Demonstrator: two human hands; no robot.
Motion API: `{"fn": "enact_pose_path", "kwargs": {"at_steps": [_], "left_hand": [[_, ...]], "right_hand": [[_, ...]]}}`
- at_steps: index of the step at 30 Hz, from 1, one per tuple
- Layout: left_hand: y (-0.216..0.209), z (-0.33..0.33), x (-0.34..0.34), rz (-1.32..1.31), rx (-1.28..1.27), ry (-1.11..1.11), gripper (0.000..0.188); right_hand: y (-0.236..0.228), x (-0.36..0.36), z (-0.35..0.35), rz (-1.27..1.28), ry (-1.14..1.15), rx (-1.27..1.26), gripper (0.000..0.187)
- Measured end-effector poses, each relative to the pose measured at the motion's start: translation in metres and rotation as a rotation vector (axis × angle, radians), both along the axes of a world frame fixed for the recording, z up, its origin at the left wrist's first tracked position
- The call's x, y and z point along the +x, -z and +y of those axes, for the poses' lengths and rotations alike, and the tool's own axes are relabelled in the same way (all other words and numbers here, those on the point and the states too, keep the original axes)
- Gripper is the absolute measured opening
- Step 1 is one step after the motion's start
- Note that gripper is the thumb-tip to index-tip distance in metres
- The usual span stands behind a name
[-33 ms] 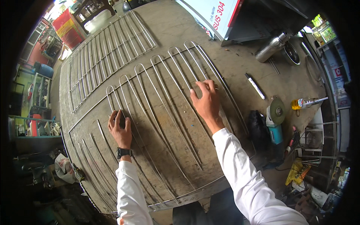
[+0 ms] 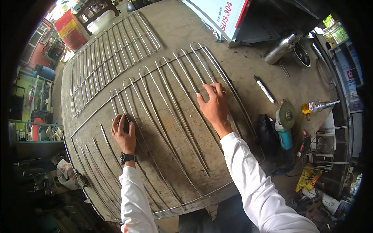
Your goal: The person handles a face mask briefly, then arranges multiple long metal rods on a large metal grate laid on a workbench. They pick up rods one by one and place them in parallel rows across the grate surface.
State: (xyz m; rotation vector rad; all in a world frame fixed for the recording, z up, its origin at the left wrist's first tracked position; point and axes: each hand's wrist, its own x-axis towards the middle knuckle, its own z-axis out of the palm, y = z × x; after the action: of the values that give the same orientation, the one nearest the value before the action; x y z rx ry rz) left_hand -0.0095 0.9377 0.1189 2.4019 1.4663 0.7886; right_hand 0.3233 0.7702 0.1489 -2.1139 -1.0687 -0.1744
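A flat frame of thin metal rod (image 2: 95,115) lies on the worktable, with several long U-shaped metal rods (image 2: 144,67) laid across it, their rounded ends at the far side. My left hand (image 2: 125,136) curls over the legs of the leftmost U-shaped rod, thumb on one side and fingers on the other. Toward the right end of the frame, my right hand (image 2: 216,109) bends its fingers and thumb down around the rods there. Both palms hide the exact contact. Shorter straight rods (image 2: 104,134) lie left of my left hand.
Beyond the frame lies a metal grid (image 2: 101,58) of crossed rods. On the right are a marker (image 2: 264,89), an angle grinder (image 2: 286,134), a black bundle (image 2: 267,132), a small yellow-labelled bottle (image 2: 307,107) and a steel flask (image 2: 280,49). A large white-sided box (image 2: 233,19) stands behind.
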Motion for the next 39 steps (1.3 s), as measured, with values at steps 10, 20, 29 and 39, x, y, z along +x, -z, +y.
{"fn": "enact_pose_path", "kwargs": {"at_steps": [10, 20, 29, 39], "left_hand": [[0.004, 0.007, 0.006, -0.017, 0.010, -0.008, 0.048], [-0.002, 0.008, 0.008, -0.101, 0.042, -0.020, 0.045], [-0.059, -0.042, -0.169, -0.328, -0.036, -0.114, 0.041], [-0.064, -0.244, -0.329, -0.297, -0.324, -0.461, 0.028]], "right_hand": [[0.008, 0.011, 0.003, -0.050, -0.057, 0.000, 0.027], [-0.013, -0.025, -0.031, 0.001, -0.145, 0.038, 0.034], [-0.079, -0.214, -0.141, 0.459, -0.595, -0.254, 0.005], [-0.044, -0.414, -0.213, 0.277, -1.007, -0.655, 0.030]]}}
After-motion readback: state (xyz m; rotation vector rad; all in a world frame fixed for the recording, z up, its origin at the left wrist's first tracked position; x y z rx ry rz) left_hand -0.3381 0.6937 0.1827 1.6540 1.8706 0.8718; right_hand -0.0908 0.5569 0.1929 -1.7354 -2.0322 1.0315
